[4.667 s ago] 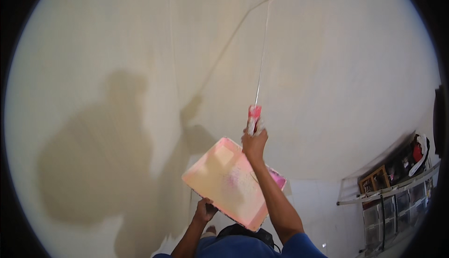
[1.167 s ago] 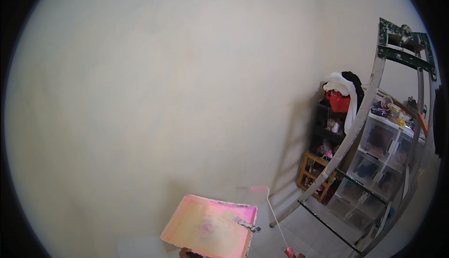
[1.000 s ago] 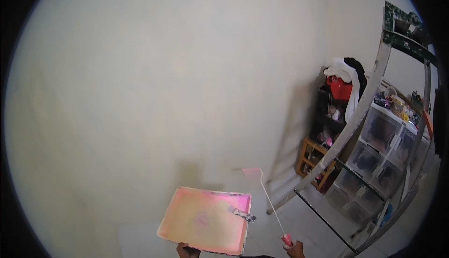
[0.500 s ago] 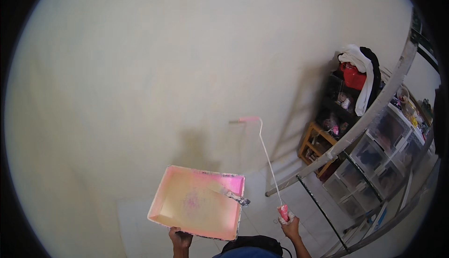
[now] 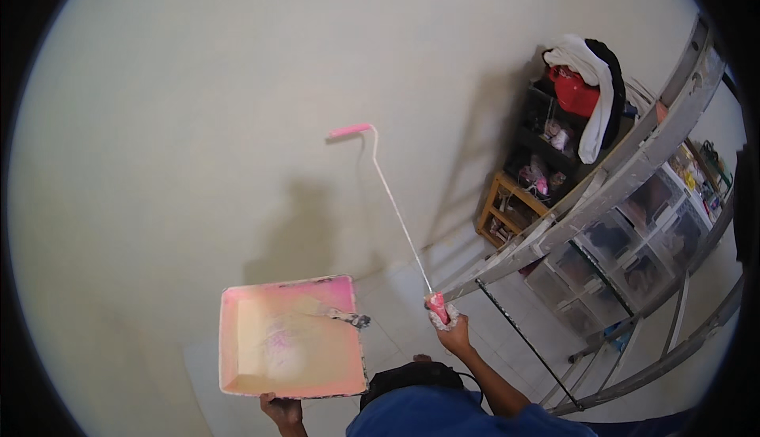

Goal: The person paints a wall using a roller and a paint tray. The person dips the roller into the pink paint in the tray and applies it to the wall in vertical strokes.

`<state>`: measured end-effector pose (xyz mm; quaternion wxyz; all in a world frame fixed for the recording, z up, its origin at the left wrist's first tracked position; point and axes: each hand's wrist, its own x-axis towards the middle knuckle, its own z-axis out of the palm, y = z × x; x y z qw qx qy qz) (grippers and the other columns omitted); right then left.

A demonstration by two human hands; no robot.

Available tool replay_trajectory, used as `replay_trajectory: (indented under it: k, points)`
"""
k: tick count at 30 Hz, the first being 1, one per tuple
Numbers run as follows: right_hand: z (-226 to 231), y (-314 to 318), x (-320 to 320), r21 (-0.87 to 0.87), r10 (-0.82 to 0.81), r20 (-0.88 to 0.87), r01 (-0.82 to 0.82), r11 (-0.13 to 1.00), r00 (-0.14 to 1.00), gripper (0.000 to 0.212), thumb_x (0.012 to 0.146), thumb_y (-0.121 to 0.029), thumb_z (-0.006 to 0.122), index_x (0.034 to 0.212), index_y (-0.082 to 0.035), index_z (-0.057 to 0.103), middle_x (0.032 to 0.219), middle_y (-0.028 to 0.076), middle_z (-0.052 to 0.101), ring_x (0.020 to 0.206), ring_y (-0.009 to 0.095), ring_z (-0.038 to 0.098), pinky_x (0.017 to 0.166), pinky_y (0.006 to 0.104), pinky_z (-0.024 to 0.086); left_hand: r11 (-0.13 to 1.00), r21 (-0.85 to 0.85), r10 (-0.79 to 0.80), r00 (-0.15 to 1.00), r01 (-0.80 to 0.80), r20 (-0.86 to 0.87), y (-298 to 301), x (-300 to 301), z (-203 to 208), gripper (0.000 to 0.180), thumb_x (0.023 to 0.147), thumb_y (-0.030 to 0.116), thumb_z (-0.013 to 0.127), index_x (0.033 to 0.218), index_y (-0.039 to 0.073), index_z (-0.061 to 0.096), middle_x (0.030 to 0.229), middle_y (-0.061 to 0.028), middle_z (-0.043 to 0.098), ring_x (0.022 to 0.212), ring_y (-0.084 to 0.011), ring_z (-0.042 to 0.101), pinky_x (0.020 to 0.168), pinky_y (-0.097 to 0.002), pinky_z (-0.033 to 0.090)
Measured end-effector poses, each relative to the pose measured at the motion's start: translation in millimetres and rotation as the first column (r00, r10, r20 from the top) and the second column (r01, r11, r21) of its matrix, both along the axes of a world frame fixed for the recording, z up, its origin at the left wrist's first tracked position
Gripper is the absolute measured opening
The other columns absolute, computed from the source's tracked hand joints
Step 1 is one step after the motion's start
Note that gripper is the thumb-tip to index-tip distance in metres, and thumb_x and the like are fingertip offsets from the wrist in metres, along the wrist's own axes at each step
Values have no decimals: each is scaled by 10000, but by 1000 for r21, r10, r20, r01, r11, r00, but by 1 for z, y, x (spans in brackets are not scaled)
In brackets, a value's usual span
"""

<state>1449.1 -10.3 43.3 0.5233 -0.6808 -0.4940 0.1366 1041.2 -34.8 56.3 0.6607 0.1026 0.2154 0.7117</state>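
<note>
Camera: left one of two on the person's head | Looks: down and ahead, at the wall (image 5: 198,81) and floor (image 5: 491,342) | Near: left hand (image 5: 283,412), right hand (image 5: 453,336), low down; wall farther | Wide: ladder (image 5: 550,235) looks bent

Pink on the roller sleeve (image 5: 350,131), white along the bent rod (image 5: 401,223), red-pink with white smears on the roller handle (image 5: 437,308). Cream across the paint tray (image 5: 324,362), speckled violet, salmon at the edges (image 5: 229,346), magenta at one corner (image 5: 340,290); mottled grey-black and white on the brush (image 5: 352,319). Off-white over the wall (image 5: 237,104), solid blue on the shirt (image 5: 443,417).
</note>
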Motion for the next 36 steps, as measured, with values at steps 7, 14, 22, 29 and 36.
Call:
replay_trajectory:
  k: [7,14,22,29,36]
  points:
    - [-23,43,55,-30,-10,33,11,1000,999,287,794,-236,702,735,-2,546,569,207,556,564,399,594,493,427,443,976,-134,173,985,-172,-5,39,49,13,79,709,93,530,783,81,507,651,8,475,547,-125,431,513,-268,405]
    - [-22,60,93,-136,-51,26,54,989,998,286,804,-249,693,741,-8,552,573,210,552,555,402,587,496,434,441,872,-317,348,928,-373,-134,62,116,51,230,697,107,554,917,41,555,737,-17,527,588,-136,475,555,-272,441]
    - [-42,79,127,-70,-39,24,40,997,999,262,835,-260,651,806,-16,561,603,210,558,595,413,582,530,449,438,977,-97,179,979,-188,-95,63,106,12,129,705,124,560,828,93,541,663,16,496,537,-120,445,474,-261,395]
    - [-25,107,130,-41,27,-16,-28,999,1000,227,843,-213,634,801,-9,544,621,210,556,610,420,571,545,440,440,992,-50,115,992,-117,-41,60,96,-10,378,644,126,581,1010,37,547,894,-33,593,763,-172,585,572,-264,522]
    - [-19,138,120,44,118,-79,-115,992,990,161,840,-147,615,811,-5,545,629,207,544,597,422,547,542,440,428,927,-218,304,952,-304,-35,60,119,17,153,713,116,527,860,85,557,712,17,556,553,-113,498,460,-247,443]
